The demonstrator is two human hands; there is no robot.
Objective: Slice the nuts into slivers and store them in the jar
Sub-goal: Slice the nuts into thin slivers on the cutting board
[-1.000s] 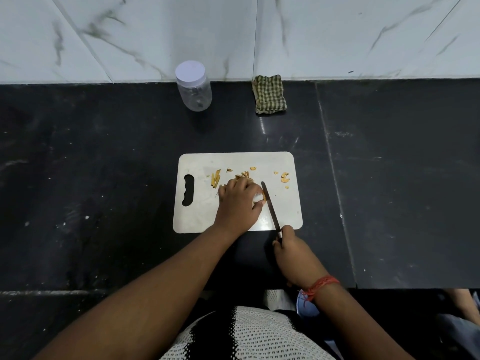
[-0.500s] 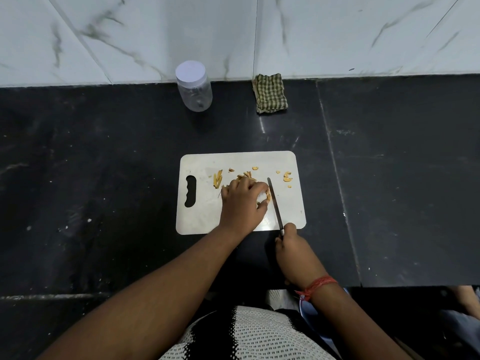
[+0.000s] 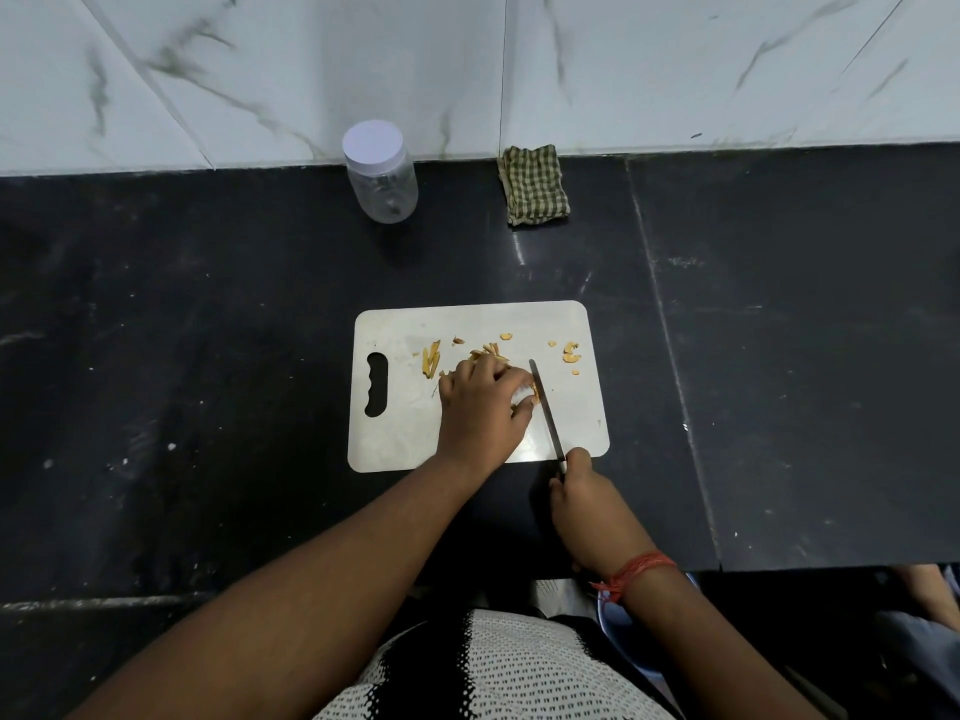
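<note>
Gripping the knife (image 3: 546, 413) by its handle, the right hand (image 3: 589, 504) is laying the blade against the left hand (image 3: 480, 407), which is curling its fingertips (image 3: 522, 389) down on a nut on the white cutting board (image 3: 384, 449). Cut slivers (image 3: 431, 358) are lying scattered along the board's far half. The capped jar (image 3: 383, 174) is standing well apart by the wall, near a checked cloth (image 3: 534, 185).

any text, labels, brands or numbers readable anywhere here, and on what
None: no readable word, number, brand or sign shows in this view.
Jar: clear body and plain white lid, no label visible.
Cutting board: plain white, no print.
Knife: the blade shows no marking that can be made out.
Checked cloth: woven pattern only.
Wall tiles: grey veining, not writing.
</note>
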